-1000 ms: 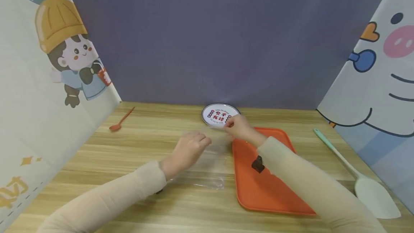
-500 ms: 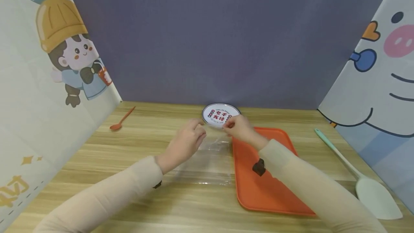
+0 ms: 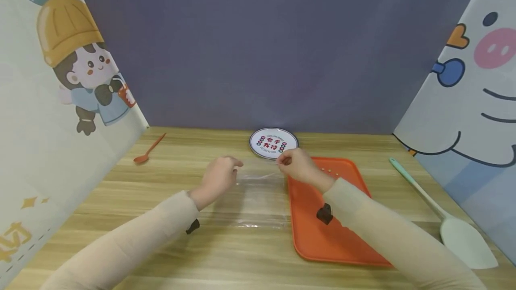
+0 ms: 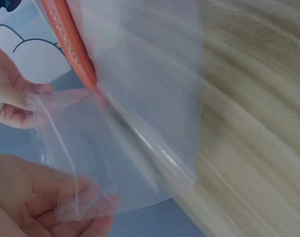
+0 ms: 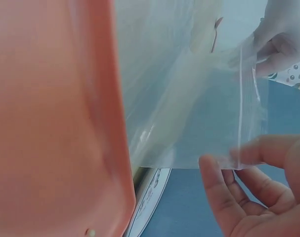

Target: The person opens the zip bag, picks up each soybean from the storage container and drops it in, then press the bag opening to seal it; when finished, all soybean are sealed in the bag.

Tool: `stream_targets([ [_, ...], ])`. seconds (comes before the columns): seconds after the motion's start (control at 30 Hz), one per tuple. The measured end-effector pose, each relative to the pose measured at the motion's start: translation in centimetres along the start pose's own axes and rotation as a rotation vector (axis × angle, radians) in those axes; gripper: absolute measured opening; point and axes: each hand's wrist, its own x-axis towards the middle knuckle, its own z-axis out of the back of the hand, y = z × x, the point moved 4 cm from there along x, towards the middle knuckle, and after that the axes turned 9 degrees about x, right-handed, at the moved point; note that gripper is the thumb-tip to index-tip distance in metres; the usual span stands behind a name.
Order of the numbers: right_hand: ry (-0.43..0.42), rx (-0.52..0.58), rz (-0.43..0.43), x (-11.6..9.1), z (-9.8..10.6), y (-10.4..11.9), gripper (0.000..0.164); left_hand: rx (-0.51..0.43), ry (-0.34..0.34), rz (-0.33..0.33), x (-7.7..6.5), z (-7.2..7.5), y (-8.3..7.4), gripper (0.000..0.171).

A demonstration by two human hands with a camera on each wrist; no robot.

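A clear zip bag [image 3: 260,205] hangs between both hands, its lower part spread low over the wooden table. At its left top corner my left hand [image 3: 217,178] pinches the film near the zip strip; the left wrist view shows the thumb and fingers [image 4: 98,224] on that corner. My right hand [image 3: 300,167] pinches the opposite top corner between thumb and fingers, as the right wrist view shows. The bag's mouth is stretched fairly straight between the hands, and no contents show through the film. The right forearm passes over the orange tray [image 3: 322,240].
Several small pale beads [image 3: 329,171] lie near the tray's far end. A white plate [image 3: 274,141] with red characters sits behind the bag. On the far left lies a reddish spoon [image 3: 142,159]; on the right, a pale green spatula [image 3: 463,240]. Printed and dark panels border the table.
My left hand has moved left, away from the right hand, drawing the bag's top edge out wider and flatter. The right hand stays nearly in place, a little lower in view.
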Motion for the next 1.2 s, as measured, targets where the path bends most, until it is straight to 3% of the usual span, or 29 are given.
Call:
stream_targets([
  [0.17, -0.033, 0.033, 0.024, -0.1, 0.0, -0.5, 0.016, -0.034, -0.009, -0.059, -0.1, 0.2, 0.0, 0.041],
  [0.4, -0.014, 0.067, 0.038, -0.3, -0.1, -1.4, 0.017, -0.103, 0.063, -0.068, -0.6, -0.4, 0.5, 0.047],
  [0.7, 0.027, 0.152, -0.077, -0.6, 3.5, -2.3, 0.031, -0.104, 0.063, -0.073, -1.1, -0.8, 0.4, 0.049],
  [0.9, 0.044, 0.086, -0.120, -1.3, 6.1, -4.1, 0.036, -0.080, 0.039, -0.109, -1.4, -0.9, 0.5, 0.048],
  [1.03, 0.058, 0.047, -0.175, -1.5, 6.5, -6.0, 0.033, -0.077, 0.031, -0.131, -1.6, -1.0, 0.7, 0.047],
  [1.2, 0.086, 0.022, -0.223, -1.3, 5.5, -8.3, 0.028, -0.081, 0.036, -0.135, -1.5, -1.3, 0.8, 0.047],
])
